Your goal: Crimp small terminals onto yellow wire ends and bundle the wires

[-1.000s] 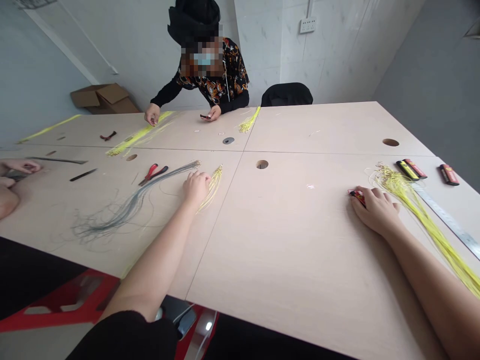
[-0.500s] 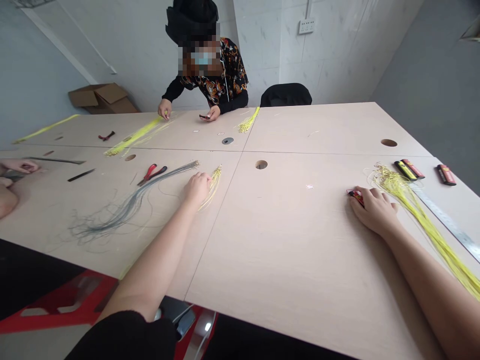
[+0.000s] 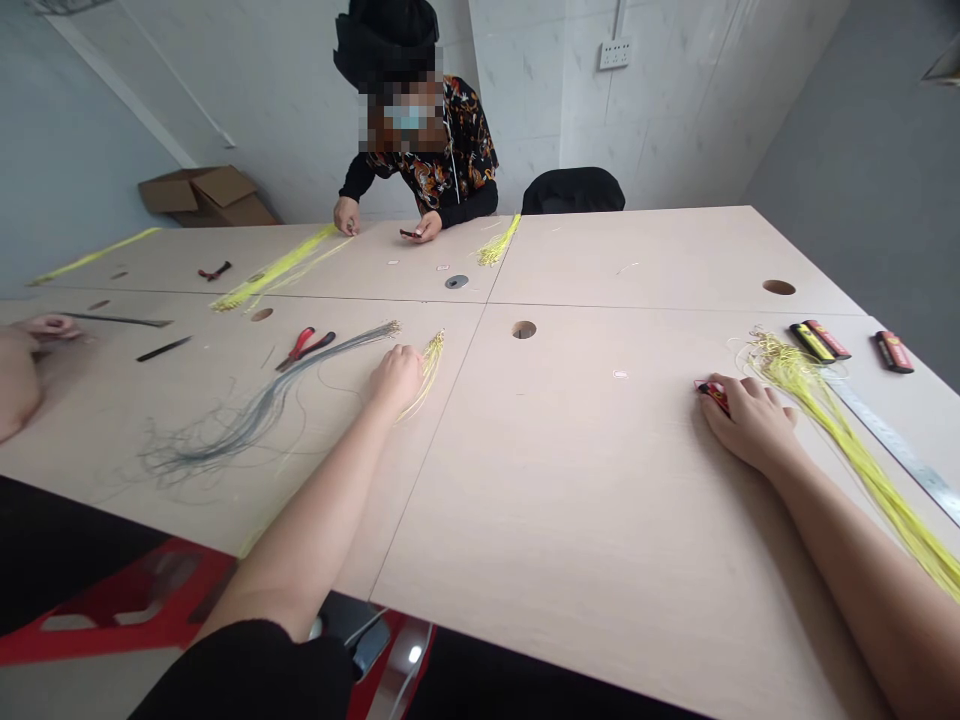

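My left hand (image 3: 397, 378) is closed at the middle of the table, with its fingertips hidden from the camera. Right beside it lies a short bundle of yellow cords (image 3: 430, 372), partly behind the hand. A longer bundle of grey cords (image 3: 277, 385) trails off to the left, its gathered tips just above my left hand. Toward the right, my right hand (image 3: 754, 418) rests on the table, closed around a small red-and-black object (image 3: 716, 394) that is mostly covered. Past those fingers runs a long bundle of yellow cords (image 3: 847, 440).
Red-and-black pliers (image 3: 300, 350) lie beyond the grey cords. At the right are a metal ruler (image 3: 892, 435), a yellow-black pack (image 3: 812, 342) and a red pack (image 3: 893, 352). Across the table a co-worker (image 3: 469, 140) handles yellow cords (image 3: 277, 268); another person's arm (image 3: 19, 380) reaches in at left.
Both my hands stay in place. The co-worker's hand across the table has shifted slightly right, and the person's hand at the left has moved a little.
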`<action>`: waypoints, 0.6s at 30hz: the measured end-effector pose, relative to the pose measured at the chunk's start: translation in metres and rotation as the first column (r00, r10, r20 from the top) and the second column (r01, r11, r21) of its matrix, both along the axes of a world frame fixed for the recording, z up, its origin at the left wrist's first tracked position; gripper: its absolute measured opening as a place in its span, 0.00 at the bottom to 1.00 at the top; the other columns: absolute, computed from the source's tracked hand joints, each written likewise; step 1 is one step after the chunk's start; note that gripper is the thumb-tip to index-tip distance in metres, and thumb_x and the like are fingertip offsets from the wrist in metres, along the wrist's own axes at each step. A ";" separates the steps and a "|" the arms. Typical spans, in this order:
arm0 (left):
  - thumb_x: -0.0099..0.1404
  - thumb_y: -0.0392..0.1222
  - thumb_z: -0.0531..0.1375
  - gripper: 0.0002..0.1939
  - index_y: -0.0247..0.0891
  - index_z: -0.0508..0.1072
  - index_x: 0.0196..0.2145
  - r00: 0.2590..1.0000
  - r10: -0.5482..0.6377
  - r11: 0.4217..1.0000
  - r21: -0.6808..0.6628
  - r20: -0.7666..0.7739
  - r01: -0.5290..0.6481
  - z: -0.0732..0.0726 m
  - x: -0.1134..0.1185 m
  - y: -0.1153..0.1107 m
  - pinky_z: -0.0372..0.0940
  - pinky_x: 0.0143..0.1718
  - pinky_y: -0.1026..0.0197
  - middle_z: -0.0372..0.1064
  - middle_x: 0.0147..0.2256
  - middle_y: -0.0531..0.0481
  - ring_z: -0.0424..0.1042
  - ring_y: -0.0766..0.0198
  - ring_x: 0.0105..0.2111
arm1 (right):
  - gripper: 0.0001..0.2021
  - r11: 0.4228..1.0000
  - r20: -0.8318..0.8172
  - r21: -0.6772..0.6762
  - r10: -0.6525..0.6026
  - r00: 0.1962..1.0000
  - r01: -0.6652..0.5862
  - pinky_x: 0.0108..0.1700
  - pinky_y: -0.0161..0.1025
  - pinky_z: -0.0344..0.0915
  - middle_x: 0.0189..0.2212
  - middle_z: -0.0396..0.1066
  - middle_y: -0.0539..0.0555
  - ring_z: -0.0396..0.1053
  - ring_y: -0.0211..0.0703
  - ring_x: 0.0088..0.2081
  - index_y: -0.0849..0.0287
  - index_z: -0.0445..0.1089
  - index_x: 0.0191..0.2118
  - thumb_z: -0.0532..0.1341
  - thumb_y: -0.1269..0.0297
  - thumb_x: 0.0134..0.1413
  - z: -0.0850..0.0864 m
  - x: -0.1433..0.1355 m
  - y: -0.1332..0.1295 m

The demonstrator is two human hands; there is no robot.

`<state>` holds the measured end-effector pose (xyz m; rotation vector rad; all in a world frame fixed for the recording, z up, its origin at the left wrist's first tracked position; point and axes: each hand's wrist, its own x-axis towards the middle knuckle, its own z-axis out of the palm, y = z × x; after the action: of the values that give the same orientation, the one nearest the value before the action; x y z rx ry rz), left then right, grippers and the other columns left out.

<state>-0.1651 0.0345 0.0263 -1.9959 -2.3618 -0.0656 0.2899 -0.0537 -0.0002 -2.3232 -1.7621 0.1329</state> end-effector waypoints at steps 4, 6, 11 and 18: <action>0.67 0.33 0.48 0.15 0.35 0.71 0.45 1.000 0.021 0.998 0.064 0.014 -0.022 -0.002 -0.002 0.001 0.68 0.47 0.52 0.67 0.52 0.34 0.67 0.48 0.53 | 0.24 1.000 -0.002 0.008 0.008 1.000 -0.007 0.50 0.61 0.60 0.49 0.68 0.66 0.64 0.63 0.53 0.55 0.68 0.53 0.45 0.52 0.58 0.000 0.000 0.000; 0.67 0.33 0.47 0.15 0.35 0.70 0.46 1.000 0.025 0.994 0.102 0.015 -0.026 -0.003 -0.004 0.002 0.68 0.46 0.51 0.67 0.52 0.34 0.67 0.48 0.54 | 0.24 1.000 0.001 0.006 0.006 1.000 -0.006 0.51 0.61 0.60 0.49 0.68 0.66 0.64 0.63 0.53 0.55 0.68 0.53 0.46 0.52 0.59 0.000 0.000 0.000; 0.66 0.32 0.47 0.14 0.34 0.70 0.43 0.999 0.010 0.991 0.136 0.040 -0.016 -0.004 -0.006 0.004 0.67 0.45 0.51 0.70 0.48 0.34 0.68 0.48 0.51 | 0.23 1.000 0.007 0.007 0.004 1.000 -0.004 0.50 0.61 0.61 0.49 0.68 0.66 0.64 0.63 0.53 0.55 0.68 0.53 0.46 0.52 0.59 0.000 0.000 0.000; 0.64 0.27 0.48 0.11 0.37 0.66 0.38 0.991 -0.115 0.971 0.219 0.062 0.099 -0.009 -0.005 0.007 0.64 0.45 0.54 0.70 0.42 0.39 0.67 0.50 0.47 | 0.24 1.000 0.010 0.013 0.005 1.000 -0.005 0.51 0.61 0.60 0.49 0.68 0.66 0.64 0.63 0.53 0.55 0.67 0.53 0.46 0.52 0.59 -0.001 0.001 0.000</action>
<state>-0.1703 0.0420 0.0172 -2.0458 -2.1764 -0.3890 0.2905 -0.0539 -0.0012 -2.3144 -1.7682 0.1105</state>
